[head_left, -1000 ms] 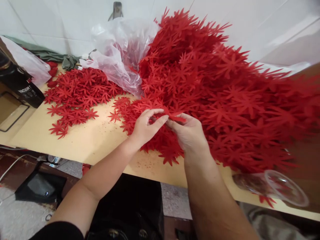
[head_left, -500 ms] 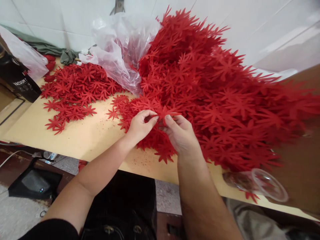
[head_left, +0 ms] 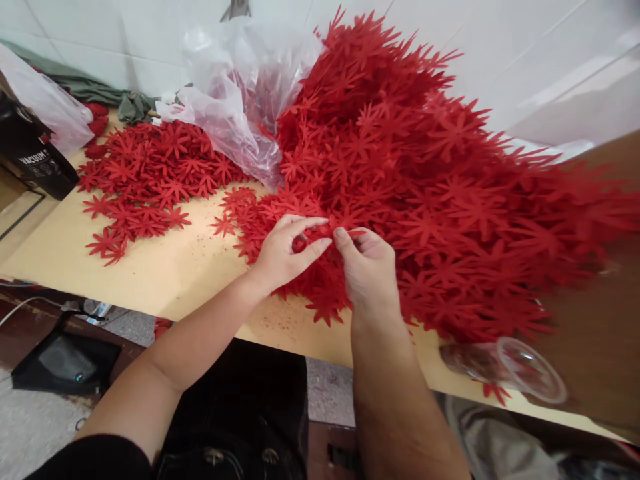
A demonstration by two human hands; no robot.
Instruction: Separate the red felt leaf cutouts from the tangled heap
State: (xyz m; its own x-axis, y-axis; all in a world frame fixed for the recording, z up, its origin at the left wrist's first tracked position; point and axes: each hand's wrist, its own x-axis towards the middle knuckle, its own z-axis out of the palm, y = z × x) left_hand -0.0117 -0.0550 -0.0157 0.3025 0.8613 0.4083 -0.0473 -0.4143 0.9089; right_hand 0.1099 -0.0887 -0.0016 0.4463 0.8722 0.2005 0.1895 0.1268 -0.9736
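Observation:
My right hand [head_left: 371, 263] pinches a red flower-shaped cutout [head_left: 357, 233] between thumb and fingers. Much of that piece is hidden by the fingers and blends into the red behind it. Just to the left is my left hand [head_left: 286, 252], its thumb and index finger apart and their tips close to the cutout. Whether they touch it I cannot tell. Both hands are above the front of a large heap of red flower cutouts [head_left: 440, 200], which spreads up to the wall and out to the right.
A smaller pile of red flower cutouts [head_left: 155, 167] lies left on the tan table [head_left: 150, 277]. Between the piles sits a clear plastic bag [head_left: 240, 100]. A black vacuum bottle [head_left: 33, 150] stands far left; a clear plastic cup [head_left: 500, 367] lies at the front right.
My left thumb and index finger have parted and released the cutout's edge. My right hand still pinches it, turned so that less of it shows.

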